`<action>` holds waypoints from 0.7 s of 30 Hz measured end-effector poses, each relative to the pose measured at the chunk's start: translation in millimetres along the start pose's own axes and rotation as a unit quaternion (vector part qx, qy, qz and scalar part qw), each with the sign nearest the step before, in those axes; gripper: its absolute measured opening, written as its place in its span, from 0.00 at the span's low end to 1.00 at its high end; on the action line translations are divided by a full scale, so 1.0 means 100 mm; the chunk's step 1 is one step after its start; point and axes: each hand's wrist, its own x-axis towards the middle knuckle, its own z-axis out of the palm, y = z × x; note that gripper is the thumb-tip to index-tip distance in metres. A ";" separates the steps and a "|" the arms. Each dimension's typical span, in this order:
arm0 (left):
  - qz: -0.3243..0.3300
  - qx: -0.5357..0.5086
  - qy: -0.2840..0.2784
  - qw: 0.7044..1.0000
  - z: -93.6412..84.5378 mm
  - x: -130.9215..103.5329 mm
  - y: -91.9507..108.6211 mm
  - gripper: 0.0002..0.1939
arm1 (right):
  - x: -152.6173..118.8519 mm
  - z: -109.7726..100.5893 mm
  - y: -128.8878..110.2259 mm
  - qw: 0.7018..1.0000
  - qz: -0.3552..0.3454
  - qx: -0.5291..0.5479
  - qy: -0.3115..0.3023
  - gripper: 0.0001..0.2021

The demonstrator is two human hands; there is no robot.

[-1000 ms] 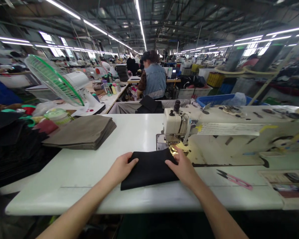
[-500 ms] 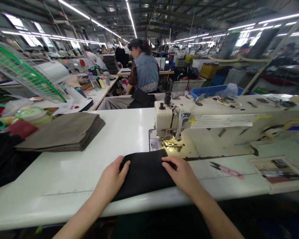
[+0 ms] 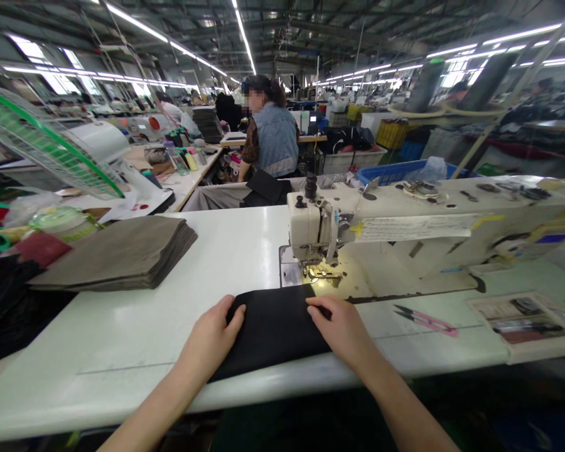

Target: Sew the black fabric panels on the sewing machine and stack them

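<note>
A piece of black fabric [image 3: 275, 326] lies on the white tabletop near its front edge, in front of the sewing machine [image 3: 306, 220]. My left hand [image 3: 219, 329] grips its left side, thumb on top and fingers partly hidden beyond the edge. At the right side, my right hand [image 3: 336, 323] pinches the cloth between thumb and fingers near the far corner. The fabric's far edge stops just short of the lit presser foot [image 3: 324, 274].
Pink-handled thread snips [image 3: 426, 319] and a tool tray [image 3: 527, 326] are on the right. A stack of brown fabric pieces [image 3: 117, 254] sits left, with a fan [image 3: 98, 141] behind it. A person in a denim vest [image 3: 277, 138] works beyond the table.
The camera view has shifted very slightly. Both hands and the black fabric stay in the same place on the table.
</note>
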 end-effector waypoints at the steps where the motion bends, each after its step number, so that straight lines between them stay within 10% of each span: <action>1: -0.001 0.003 -0.003 1.000 0.00 0.00 0.00 0.12 | 0.00 0.00 0.00 1.000 0.000 0.000 0.001 0.10; 13: 0.008 0.006 -0.003 1.000 -0.01 0.02 0.01 0.11 | 0.03 0.00 0.00 0.997 -0.012 -0.073 0.001 0.08; 21: -0.041 -0.072 0.032 0.996 -0.06 0.00 -0.05 0.11 | -0.06 0.01 0.23 0.955 -0.239 -0.164 0.056 0.10</action>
